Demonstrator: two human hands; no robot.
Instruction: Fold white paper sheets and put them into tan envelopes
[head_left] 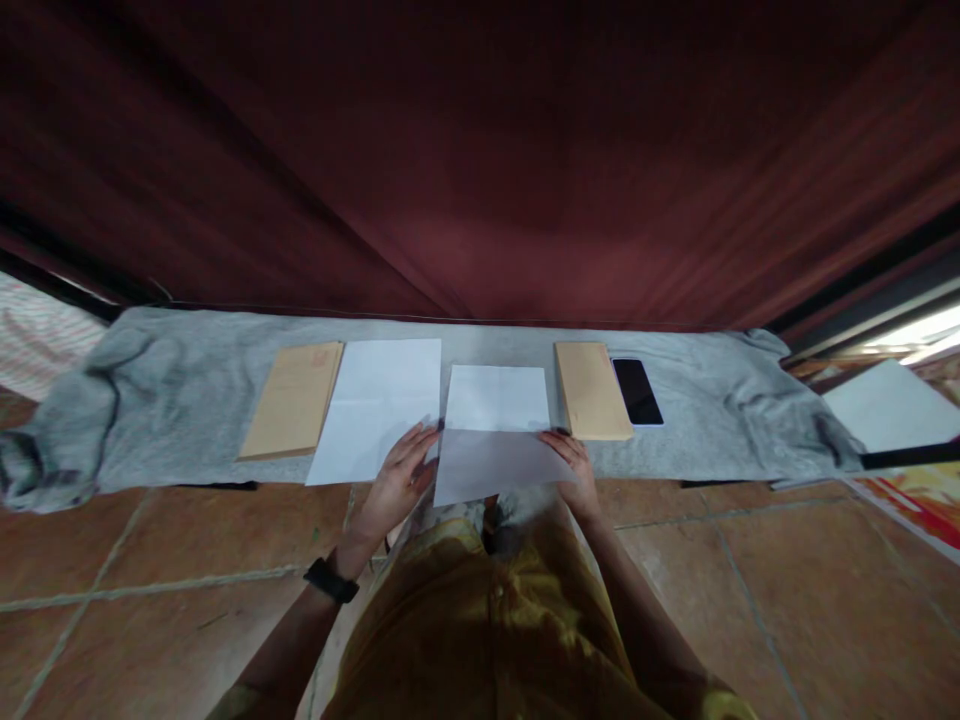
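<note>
A white sheet of paper [498, 398] lies in front of me, with a crease across it. Its lower part [495, 465] is lifted towards me and looks greyer. My left hand [401, 475] closes on the left edge of this sheet, its fingertips near the crease. At the right edge, my right hand [576, 472] grips the same sheet, with part of the hand behind the paper. Under the left fingers, beside the folded sheet, lies a flat stack of white paper [382, 405].
Brown envelopes [292, 400] lie at the left, and another pile of brown envelopes [594, 392] at the right, next to a phone [637, 391]. All rest on a narrow surface covered by a grey cloth [705, 400]. A dark red curtain [480, 200] hangs behind it.
</note>
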